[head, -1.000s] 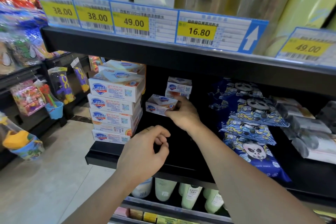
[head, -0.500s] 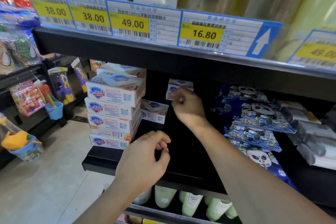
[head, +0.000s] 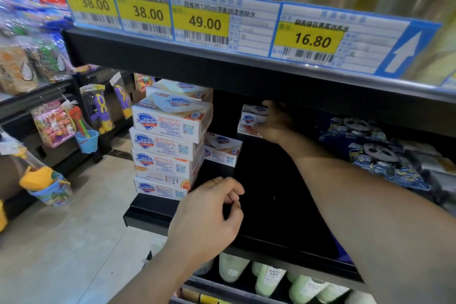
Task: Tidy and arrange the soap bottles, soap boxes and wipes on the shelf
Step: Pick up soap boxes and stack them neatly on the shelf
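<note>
My right hand (head: 276, 122) is deep in the black metal shelf (head: 271, 205), fingers wrapped over the right end of a small white cardboard soap box with a blue shield logo (head: 253, 118); it sits at the back on top of something with an orange face that I can't make out. That box's long axis runs left to right, logo end pointing left, so everything I might set it against lies to the left of my grip. Just down-left of it a second small white soap box (head: 222, 149) lies flat on the shelf floor, close beside the tall stack of larger white multipack soap boxes (head: 167, 145) at the shelf's left end. My left hand (head: 209, 215) hovers at the front lip, fingers loosely curled, holding nothing, well short of either small box, so the right hand is plainly the one placed to shift this one. To my right, clear of my arm, the dark blue panda-print wipe packs (head: 370, 155) lean in a row. Pale green soap bottles (head: 271, 279) stand on the level below. I reckon a leftward slide would line the boxes up.
</note>
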The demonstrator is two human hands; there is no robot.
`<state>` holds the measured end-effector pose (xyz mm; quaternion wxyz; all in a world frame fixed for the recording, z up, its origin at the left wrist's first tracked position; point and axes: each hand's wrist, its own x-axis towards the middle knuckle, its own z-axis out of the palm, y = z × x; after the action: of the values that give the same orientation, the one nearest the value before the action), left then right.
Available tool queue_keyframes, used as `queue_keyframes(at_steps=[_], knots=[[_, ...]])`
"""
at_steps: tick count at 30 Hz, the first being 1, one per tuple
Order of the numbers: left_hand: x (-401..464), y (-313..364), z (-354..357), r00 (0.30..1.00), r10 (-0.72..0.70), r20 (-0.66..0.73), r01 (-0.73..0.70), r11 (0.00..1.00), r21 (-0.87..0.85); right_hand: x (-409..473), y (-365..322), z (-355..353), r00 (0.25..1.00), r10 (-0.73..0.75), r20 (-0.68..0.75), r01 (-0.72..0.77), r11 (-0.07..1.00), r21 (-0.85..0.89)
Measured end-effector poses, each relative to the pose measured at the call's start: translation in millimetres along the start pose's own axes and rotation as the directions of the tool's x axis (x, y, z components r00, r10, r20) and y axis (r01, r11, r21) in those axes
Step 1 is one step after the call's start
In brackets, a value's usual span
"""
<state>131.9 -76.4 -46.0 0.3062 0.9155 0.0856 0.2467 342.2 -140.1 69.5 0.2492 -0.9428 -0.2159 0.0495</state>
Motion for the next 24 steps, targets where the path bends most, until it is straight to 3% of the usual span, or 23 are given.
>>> queue_keyframes(at_steps=[9,17,24], knots=[[0.8,0.2,1.0,1.0,-0.001,-0.015,0.002,1.0,0.007,2.4,5.4,-4.5,0.997,-0.018,0.078,0.028,0.992,-0.127],[0.2,2.9,-1.1,1.0,-0.01,-0.015,0.009,0.999,-0.043,0.9,2.6,-2.8,0.996,0.087,-0.008,-0.087,0.976,-0.201],[-1.1,4.2,0.4,0.995,-0.078,-0.061,0.067,0.983,-0.171,-44.7,12.7,17.2,0.967,0.004,-0.255,0.034,0.989,0.147]])
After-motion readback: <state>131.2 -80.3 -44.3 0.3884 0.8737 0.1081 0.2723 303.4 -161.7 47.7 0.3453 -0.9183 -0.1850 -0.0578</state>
